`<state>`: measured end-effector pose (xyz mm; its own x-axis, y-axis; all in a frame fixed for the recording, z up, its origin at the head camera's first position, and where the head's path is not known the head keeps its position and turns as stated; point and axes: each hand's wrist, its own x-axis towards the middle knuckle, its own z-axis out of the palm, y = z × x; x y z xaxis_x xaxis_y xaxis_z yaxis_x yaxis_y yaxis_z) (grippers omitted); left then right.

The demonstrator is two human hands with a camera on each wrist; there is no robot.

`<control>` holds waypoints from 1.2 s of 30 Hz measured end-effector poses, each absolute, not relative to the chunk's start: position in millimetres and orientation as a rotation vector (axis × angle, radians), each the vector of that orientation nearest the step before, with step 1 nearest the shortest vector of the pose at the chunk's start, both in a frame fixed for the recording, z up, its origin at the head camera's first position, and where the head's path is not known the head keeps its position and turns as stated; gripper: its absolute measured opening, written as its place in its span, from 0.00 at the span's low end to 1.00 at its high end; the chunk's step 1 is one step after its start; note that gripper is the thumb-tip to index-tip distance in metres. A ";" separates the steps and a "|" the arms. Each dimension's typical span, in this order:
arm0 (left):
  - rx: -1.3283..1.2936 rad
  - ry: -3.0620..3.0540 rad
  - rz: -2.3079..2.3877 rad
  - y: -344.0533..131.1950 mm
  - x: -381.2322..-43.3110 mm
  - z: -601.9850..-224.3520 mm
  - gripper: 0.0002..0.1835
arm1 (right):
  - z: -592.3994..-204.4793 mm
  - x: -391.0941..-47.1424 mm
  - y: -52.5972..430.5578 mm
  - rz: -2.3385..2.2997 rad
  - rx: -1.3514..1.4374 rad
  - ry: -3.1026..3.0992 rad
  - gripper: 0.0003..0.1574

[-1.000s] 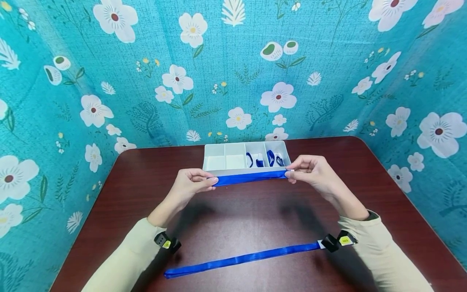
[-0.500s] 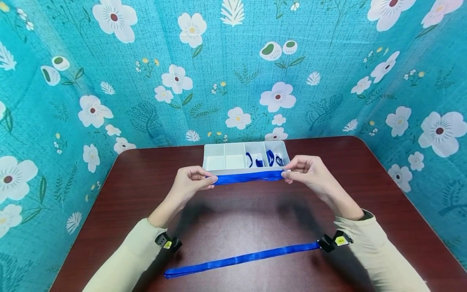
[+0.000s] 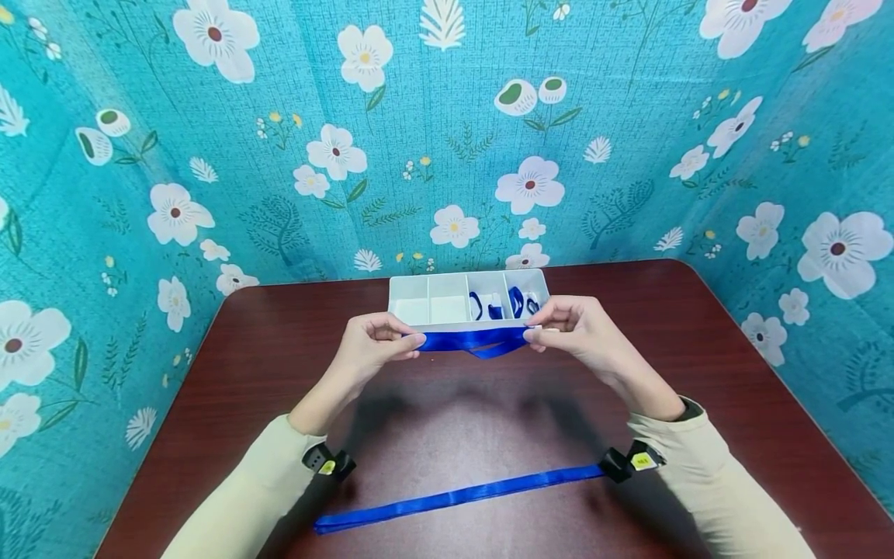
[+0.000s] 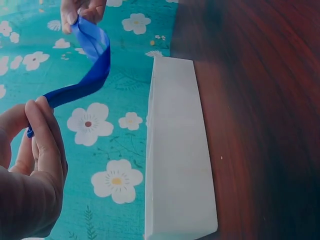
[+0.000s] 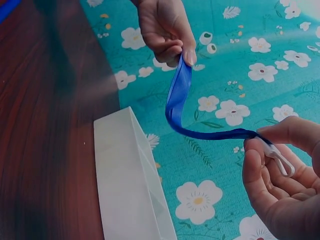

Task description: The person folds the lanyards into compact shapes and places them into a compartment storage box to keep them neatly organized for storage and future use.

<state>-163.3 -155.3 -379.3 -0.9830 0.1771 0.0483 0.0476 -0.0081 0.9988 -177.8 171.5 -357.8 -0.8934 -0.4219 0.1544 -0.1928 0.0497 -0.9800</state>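
A folded blue lanyard is stretched between both hands, in front of the divided tray. My left hand pinches its left end between thumb and fingers. At the other end, my right hand pinches the strap beside its white plastic clip, which pokes out past the fingers in the right wrist view. The strap sags between the hands, and one strand hangs lower in the head view. A second blue lanyard lies folded lengthwise on the table, its right end hidden behind the right wrist camera.
The white tray stands at the table's back edge. Its two right compartments hold coiled blue lanyards; the two left ones show bare bottoms. A floral teal cloth hangs behind the dark wooden table.
The right hand has moved left, toward the left hand, so the lanyard between them has slackened and a strand droops. The lanyard on the table has stayed put.
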 end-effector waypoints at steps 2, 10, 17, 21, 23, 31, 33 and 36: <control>0.254 2.134 2.167 -152.3 -162.9 -378.4 0.08 | -357.3 -177.4 168.4 -1.940 -0.637 2.143 0.07; 0.292 2.155 2.152 -140.0 -162.1 -374.3 0.07 | -355.7 -176.5 153.2 -1.917 -0.683 2.137 0.08; 0.331 2.191 2.131 -130.1 -160.1 -367.7 0.08 | -354.5 -175.5 140.1 -1.913 -0.709 2.117 0.09; 0.357 2.239 2.100 -125.4 -159.3 -365.3 0.07 | -352.8 -174.1 131.7 -1.894 -0.699 2.129 0.08; 0.373 2.255 2.091 -123.3 -159.3 -364.6 0.07 | -351.6 -173.2 126.8 -1.886 -0.700 2.129 0.09; 0.448 2.268 2.089 -116.4 -159.1 -362.9 0.07 | -350.5 -171.6 110.2 -1.877 -0.739 2.126 0.08; 0.465 2.256 2.096 -114.9 -159.2 -362.6 0.07 | -350.8 -171.2 107.6 -1.883 -0.753 2.130 0.08; 0.488 2.226 2.109 -112.8 -159.3 -361.9 0.07 | -351.9 -171.1 104.6 -1.899 -0.760 2.123 0.08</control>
<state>-159.3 -112.8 -361.9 -0.9499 0.2502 0.1874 0.2006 0.0280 0.9793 -171.1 104.6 -351.9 -0.8494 -0.4920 0.1907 -0.2440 0.0459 -0.9687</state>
